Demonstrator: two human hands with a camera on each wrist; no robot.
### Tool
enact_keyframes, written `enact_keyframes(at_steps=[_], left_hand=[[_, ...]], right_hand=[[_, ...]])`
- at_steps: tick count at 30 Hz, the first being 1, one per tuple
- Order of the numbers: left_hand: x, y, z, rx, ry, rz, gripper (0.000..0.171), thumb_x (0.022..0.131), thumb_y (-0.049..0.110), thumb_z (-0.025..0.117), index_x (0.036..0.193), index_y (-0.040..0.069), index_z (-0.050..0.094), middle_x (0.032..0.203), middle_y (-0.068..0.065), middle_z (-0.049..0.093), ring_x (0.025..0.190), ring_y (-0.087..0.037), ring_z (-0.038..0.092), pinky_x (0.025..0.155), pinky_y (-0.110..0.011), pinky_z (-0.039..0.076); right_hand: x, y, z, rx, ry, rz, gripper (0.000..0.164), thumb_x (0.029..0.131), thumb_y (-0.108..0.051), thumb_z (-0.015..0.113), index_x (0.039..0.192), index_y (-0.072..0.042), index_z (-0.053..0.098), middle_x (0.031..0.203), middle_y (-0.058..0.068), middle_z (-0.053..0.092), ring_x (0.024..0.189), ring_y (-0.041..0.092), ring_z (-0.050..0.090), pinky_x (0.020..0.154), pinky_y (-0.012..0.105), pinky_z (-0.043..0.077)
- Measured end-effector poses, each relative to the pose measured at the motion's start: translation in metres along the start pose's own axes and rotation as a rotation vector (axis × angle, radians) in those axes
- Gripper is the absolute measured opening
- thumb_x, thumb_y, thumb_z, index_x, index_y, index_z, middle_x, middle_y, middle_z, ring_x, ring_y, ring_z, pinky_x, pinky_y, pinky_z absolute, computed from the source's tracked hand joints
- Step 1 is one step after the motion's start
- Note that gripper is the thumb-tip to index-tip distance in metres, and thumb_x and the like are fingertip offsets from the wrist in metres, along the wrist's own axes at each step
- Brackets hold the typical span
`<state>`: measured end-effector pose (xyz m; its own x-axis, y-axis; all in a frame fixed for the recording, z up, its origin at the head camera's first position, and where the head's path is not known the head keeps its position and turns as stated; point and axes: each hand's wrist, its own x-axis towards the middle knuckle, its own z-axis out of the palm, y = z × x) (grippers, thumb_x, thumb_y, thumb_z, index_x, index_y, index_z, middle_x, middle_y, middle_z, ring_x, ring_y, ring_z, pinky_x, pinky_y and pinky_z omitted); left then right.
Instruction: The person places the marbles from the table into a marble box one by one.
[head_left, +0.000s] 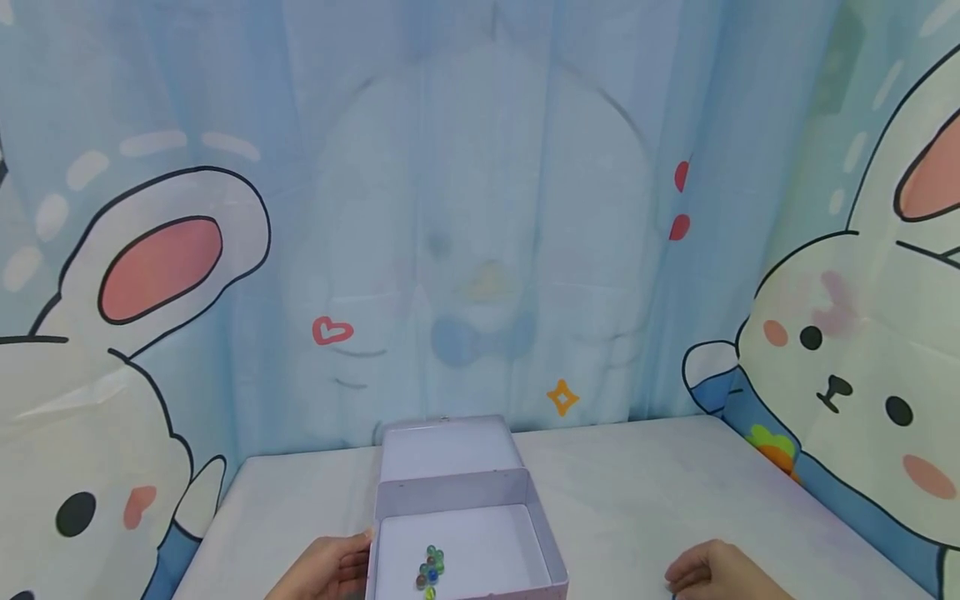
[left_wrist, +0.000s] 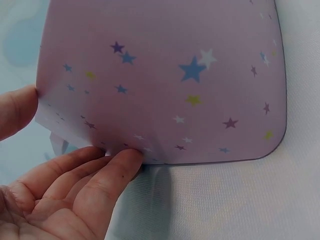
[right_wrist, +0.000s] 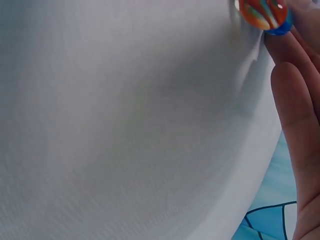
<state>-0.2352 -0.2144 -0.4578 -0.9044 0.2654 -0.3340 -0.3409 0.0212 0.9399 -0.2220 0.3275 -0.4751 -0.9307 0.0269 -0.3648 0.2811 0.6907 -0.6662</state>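
A shallow pale purple box point(head_left: 547, 542) with its hinged lid point(head_left: 450, 450) folded back sits at the front middle of the table. Several glass marbles point(head_left: 432, 575), green, blue and brown, lie grouped on its floor. My left hand point(head_left: 330, 567) grips the box's left side, thumb at the rim; in the left wrist view the fingertips point(left_wrist: 131, 156) meet the lower edge of the star-printed wall point(left_wrist: 160, 100). Off to the right of the box, my right hand point(head_left: 720, 571) is low over the table. It pinches a glossy orange, white and blue marble point(right_wrist: 265, 12), partly cut off by the frame.
A white cloth covers the table point(head_left: 615, 483). Behind it hangs a light blue curtain point(head_left: 480, 208) printed with rabbits. The table's edge drops away beside my right hand, with printed cloth point(right_wrist: 270, 200) below.
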Motion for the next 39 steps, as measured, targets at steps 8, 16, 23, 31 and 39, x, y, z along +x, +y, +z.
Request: enact_keyframes(at_steps=[8, 16, 23, 31, 39], left_hand=[[0.000, -0.001, -0.001, -0.018, -0.005, 0.004, 0.062, 0.103, 0.029, 0.061, 0.133, -0.024, 0.048, 0.107, -0.009, 0.075, 0.097, -0.013, 0.070, 0.091, -0.031, 0.061], [0.003, -0.003, 0.000, -0.025, -0.010, 0.011, 0.062, 0.104, 0.029, 0.061, 0.133, -0.025, 0.048, 0.108, -0.010, 0.075, 0.096, -0.013, 0.069, 0.090, -0.031, 0.061], [0.004, -0.003, -0.002, -0.021, -0.008, 0.019, 0.061, 0.104, 0.029, 0.061, 0.132, -0.024, 0.050, 0.107, -0.009, 0.075, 0.095, -0.013, 0.069, 0.089, -0.030, 0.061], [0.001, -0.004, -0.005, -0.027, -0.012, 0.019, 0.061, 0.102, 0.032, 0.063, 0.131, -0.021, 0.053, 0.108, -0.009, 0.074, 0.096, -0.012, 0.069, 0.090, -0.030, 0.061], [0.004, -0.004, -0.002, -0.020, 0.000, 0.012, 0.059, 0.104, 0.029, 0.061, 0.131, -0.023, 0.051, 0.109, -0.014, 0.073, 0.096, -0.013, 0.069, 0.091, -0.033, 0.060]], right_hand=[[0.002, 0.001, -0.002, 0.003, -0.027, -0.029, 0.016, 0.091, 0.001, 0.071, 0.107, 0.004, 0.072, 0.095, 0.008, 0.074, 0.086, 0.022, 0.068, 0.083, 0.040, 0.061], [0.003, -0.002, -0.017, 0.052, -0.078, -0.173, 0.025, 0.092, -0.009, 0.074, 0.111, 0.006, 0.072, 0.101, 0.012, 0.076, 0.089, 0.022, 0.069, 0.084, 0.040, 0.062], [0.002, -0.021, -0.028, 0.124, -0.070, -0.289, 0.046, 0.092, -0.023, 0.077, 0.120, 0.011, 0.067, 0.109, 0.020, 0.076, 0.096, 0.027, 0.073, 0.087, 0.041, 0.062], [0.010, -0.079, -0.008, 0.120, -0.074, -0.444, 0.039, 0.090, -0.018, 0.079, 0.116, 0.008, 0.070, 0.107, 0.019, 0.077, 0.095, 0.025, 0.075, 0.083, 0.038, 0.063], [0.021, -0.167, 0.029, 0.136, -0.150, -0.701, 0.028, 0.090, -0.013, 0.078, 0.111, 0.005, 0.074, 0.106, 0.022, 0.076, 0.092, 0.019, 0.075, 0.079, 0.029, 0.063]])
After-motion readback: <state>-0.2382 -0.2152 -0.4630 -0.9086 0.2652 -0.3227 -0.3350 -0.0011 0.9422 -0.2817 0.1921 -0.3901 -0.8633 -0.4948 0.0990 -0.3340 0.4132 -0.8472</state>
